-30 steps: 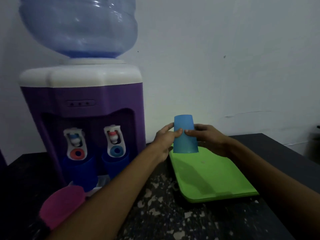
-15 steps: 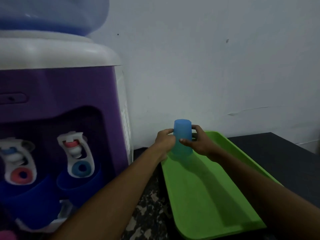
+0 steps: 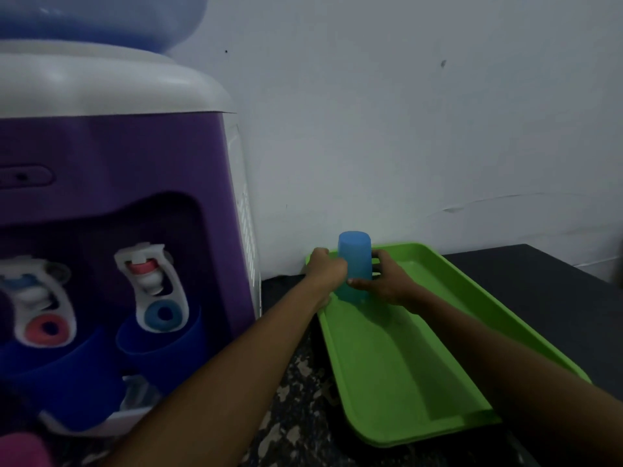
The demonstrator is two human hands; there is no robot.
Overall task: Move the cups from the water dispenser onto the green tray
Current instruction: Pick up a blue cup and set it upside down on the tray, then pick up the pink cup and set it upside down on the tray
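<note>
Near us two dark blue cups (image 3: 158, 352) stood under the water dispenser (image 3: 111, 183) taps. Farther, our left hand (image 3: 325, 271) and right hand (image 3: 387, 281) both grasped the upside-down light blue cup (image 3: 354, 264) at the green tray (image 3: 404, 382) far end.

Two bare forearms, no sleeves in view, left hand (image 3: 326, 272), right hand (image 3: 387, 282), no rings visible

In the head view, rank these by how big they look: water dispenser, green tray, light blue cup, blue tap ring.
1. Water dispenser, partly cut off and nearest, so its lead is exaggerated.
2. Green tray.
3. Light blue cup, upside down at the tray's far end, held between both hands.
4. Blue tap ring, though nearer than the cup.
</note>
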